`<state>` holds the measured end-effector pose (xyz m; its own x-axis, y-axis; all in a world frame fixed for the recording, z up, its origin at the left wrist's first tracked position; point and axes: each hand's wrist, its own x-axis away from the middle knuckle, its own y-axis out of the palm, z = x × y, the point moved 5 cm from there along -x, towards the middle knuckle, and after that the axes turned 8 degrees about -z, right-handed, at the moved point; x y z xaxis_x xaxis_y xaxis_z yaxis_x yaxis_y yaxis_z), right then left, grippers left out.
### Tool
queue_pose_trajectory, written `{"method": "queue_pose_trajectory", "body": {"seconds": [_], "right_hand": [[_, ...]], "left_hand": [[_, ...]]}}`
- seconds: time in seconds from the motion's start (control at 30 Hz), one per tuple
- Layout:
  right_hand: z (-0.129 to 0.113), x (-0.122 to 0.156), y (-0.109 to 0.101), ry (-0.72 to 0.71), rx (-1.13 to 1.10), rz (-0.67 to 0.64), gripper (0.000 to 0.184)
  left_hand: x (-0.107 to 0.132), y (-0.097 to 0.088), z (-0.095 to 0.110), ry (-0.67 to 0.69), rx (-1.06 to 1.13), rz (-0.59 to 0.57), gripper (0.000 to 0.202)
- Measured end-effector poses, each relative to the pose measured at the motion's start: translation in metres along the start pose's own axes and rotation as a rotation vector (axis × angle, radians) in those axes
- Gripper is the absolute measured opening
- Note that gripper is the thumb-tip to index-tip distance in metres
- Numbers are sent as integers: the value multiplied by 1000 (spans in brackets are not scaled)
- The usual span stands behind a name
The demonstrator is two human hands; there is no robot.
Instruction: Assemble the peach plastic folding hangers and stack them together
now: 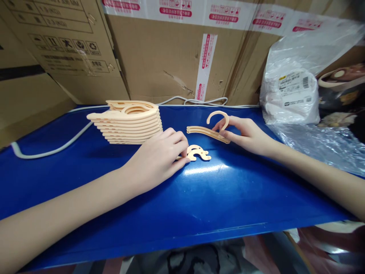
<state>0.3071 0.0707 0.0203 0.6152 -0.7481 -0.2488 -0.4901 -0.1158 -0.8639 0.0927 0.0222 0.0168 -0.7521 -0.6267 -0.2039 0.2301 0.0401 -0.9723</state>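
Note:
My right hand (247, 133) is closed on a beige plastic folding hanger (203, 131). Its round hook points up, and its slim, layered arms reach to the left. Low over the table, my left hand (164, 154) pinches small beige curved plastic pieces (201, 152) between thumb and fingers; their left ends are hidden under the fingers. Just behind my left hand stands a neat stack of flat beige plastic hanger parts (128, 123), its right side partly covered by that hand.
The blue table (199, 205) has its front edge near me. Cardboard boxes (165, 57) stand along the back, with a white cable (57, 150) running in front of them. At the right lie a clear plastic bag (293, 91) with a labelled white package and a dark bag (342, 95).

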Motion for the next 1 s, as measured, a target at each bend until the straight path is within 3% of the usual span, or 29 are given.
{"method": "queue_pose_trajectory", "body": {"seconds": [0.2,0.4,0.63,0.73,0.9,1.0], "right_hand": [[-2,-1,3,2,68,-121,21],[-3,1,-4,57,210,-174,16],[-10,3,-11,27,248,-232,12],[-22,7,-13,14,198,-279,12],[-40,13,-11,4,-86,-404,22],[-37,10,-12,-4,-104,-309,23]], "left_hand": [[0,4,-9,-90,63,-77,14],[-1,9,-2,-34,-199,-41,18],[0,14,11,-21,-320,-24,33],[-4,17,9,-50,-316,-20,48],[-13,25,-5,-128,-160,-133,60],[-16,28,-9,-150,-74,-161,63]]}}
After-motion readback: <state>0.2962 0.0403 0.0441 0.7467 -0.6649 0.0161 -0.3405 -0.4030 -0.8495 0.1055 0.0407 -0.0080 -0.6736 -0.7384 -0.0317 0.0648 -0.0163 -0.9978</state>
